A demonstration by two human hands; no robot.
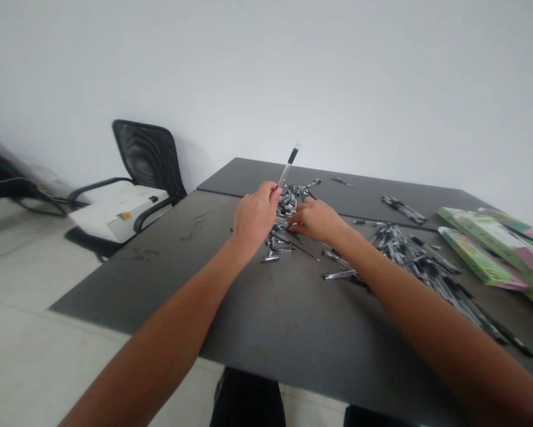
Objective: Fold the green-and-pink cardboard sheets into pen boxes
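My left hand (pixel 256 214) is closed around a clear pen barrel with a black section (pixel 292 156) that points up and away, toward the wall. Beside it my right hand (pixel 316 220) reaches into a pile of small clear-and-black pen parts (pixel 286 206), its fingers bent together at the pile. What those fingers hold, if anything, is too small to make out. A thin dark refill (pixel 299 246) lies at the near side of this pile. Under and past my right forearm spreads a larger heap of pens (pixel 399 249).
Green-and-pink flat boxes (pixel 492 243) are stacked at the table's right. A small group of pens (pixel 404 209) lies farther back, left of the boxes. The dark table (pixel 168 267) ends at a white wall. A black chair (pixel 148 157) holding a white box (pixel 119 207) stands left.
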